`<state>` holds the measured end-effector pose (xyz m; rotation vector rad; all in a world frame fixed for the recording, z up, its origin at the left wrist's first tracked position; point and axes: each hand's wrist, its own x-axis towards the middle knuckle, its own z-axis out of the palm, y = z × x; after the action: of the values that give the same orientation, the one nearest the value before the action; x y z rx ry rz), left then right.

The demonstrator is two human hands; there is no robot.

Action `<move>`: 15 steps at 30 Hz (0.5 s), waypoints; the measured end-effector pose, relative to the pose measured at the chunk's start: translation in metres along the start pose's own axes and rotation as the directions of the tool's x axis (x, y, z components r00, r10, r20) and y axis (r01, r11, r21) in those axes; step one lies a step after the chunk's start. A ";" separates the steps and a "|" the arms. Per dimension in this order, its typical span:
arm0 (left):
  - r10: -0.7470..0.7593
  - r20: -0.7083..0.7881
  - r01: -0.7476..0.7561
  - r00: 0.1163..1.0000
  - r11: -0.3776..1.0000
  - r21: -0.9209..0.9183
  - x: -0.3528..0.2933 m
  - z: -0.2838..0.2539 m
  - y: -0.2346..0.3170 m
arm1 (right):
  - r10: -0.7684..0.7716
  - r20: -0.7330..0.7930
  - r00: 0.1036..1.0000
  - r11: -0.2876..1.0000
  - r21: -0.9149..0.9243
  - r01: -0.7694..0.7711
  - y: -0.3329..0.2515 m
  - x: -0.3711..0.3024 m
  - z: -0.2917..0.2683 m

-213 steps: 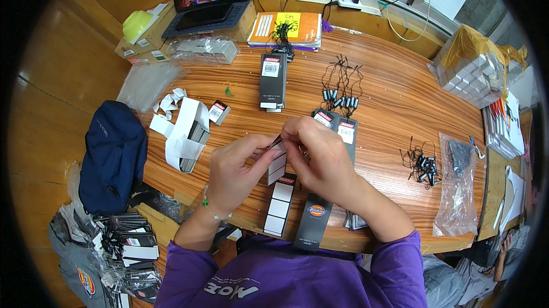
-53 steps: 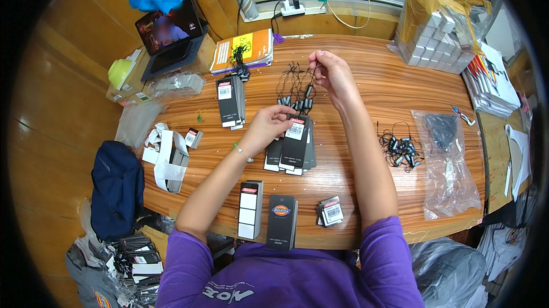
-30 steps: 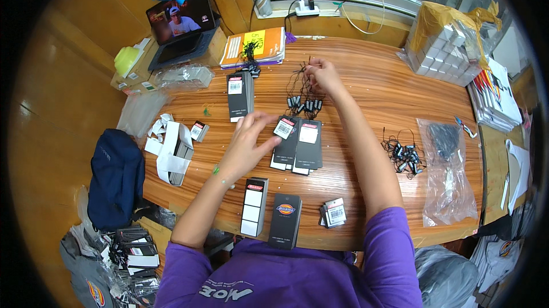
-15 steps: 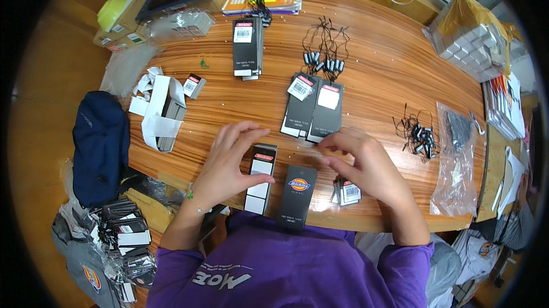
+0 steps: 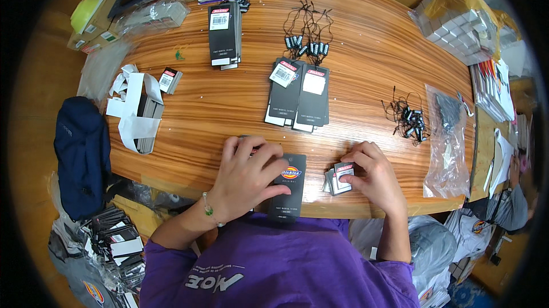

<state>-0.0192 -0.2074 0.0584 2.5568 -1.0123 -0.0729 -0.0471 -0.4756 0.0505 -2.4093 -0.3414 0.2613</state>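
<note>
My left hand (image 5: 247,179) hovers with its fingers bent and apart over the left side of a stack of large black hang tags (image 5: 290,207) at the table's front edge. Its thumb reaches onto the top tag. Beneath this hand, a narrow stack of tags is almost wholly hidden. To the right, my right hand (image 5: 374,178) pinches a small tag with a white label (image 5: 342,184) between thumb and fingers, at a little pile of such tags. Farther back lie two side-by-side piles of corded black hang tags (image 5: 311,99), their cords stretched away from me.
Another corded tag pile (image 5: 224,45) lies at the back left. A paper-banded bundle of small tags (image 5: 150,119) sits left, beside a small stack (image 5: 169,81). Loose black cords (image 5: 413,122) and a clear plastic bag (image 5: 445,162) lie right. A plastic-wrapped carton (image 5: 463,25) stands back right.
My right hand has moved down from the corded piles to the small tags and pinched one. My left hand has shifted right, over the narrow stack and onto the large black tag. The view has shifted slightly.
</note>
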 end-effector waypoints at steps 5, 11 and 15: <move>-0.074 -0.024 0.073 0.997 0.997 -0.037 0.002 0.001 -0.004 | 0.081 -0.006 0.997 0.980 0.184 -0.078 0.003 -0.001 0.004; -0.177 0.069 0.190 0.982 0.913 -0.360 0.002 -0.010 0.004 | 0.355 0.081 0.931 0.798 0.493 -0.347 0.005 -0.008 0.006; -0.281 0.092 0.241 0.955 0.561 -0.792 -0.004 -0.002 0.016 | 0.081 -0.055 0.995 0.702 0.712 -0.018 -0.025 -0.018 0.003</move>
<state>-0.0326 -0.2145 0.0654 1.8053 -0.3929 -0.4486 -0.0690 -0.4608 0.0661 -1.6432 -0.0981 0.2576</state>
